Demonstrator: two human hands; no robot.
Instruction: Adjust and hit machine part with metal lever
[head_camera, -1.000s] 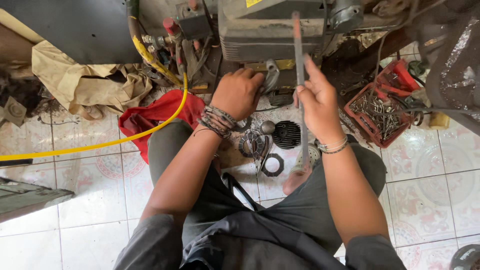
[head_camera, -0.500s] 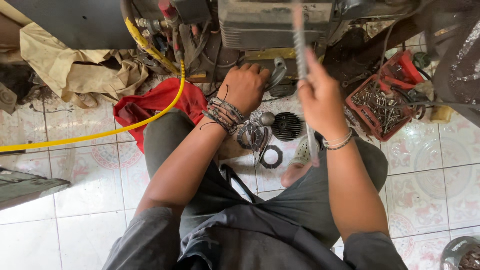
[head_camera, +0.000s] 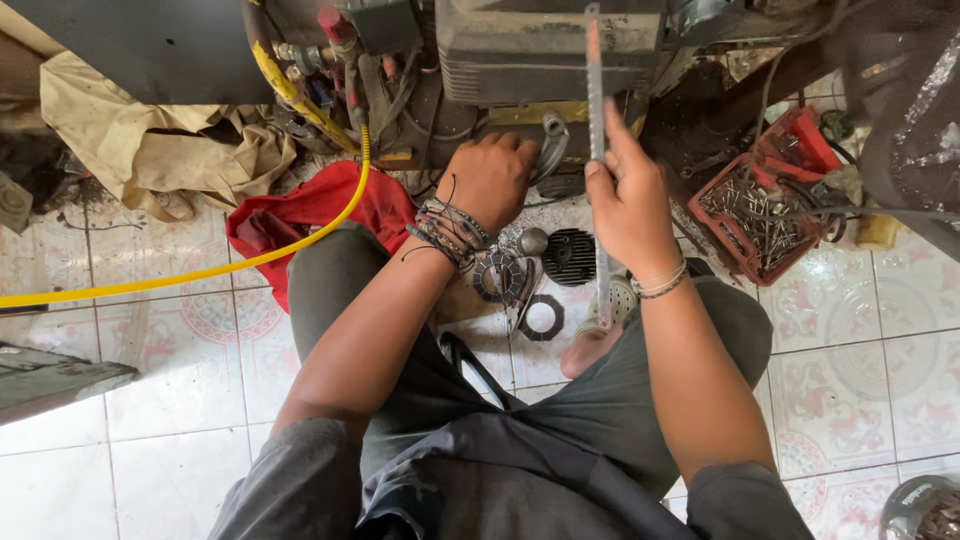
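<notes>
Running upright through right hand (head_camera: 628, 205) fingers: hacksaw blade (head_camera: 597, 120).

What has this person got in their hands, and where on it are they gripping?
The right hand grips a long flat metal file around its middle, held upright. The left hand rests on the machine; whether it grips anything cannot be told.

A yellow hose (head_camera: 300, 240) crosses a red cloth (head_camera: 300, 215), a red tray (head_camera: 790, 200) holds grey nails, and the white floor tiles (head_camera: 170, 390) bear pink floral patterns.
</notes>
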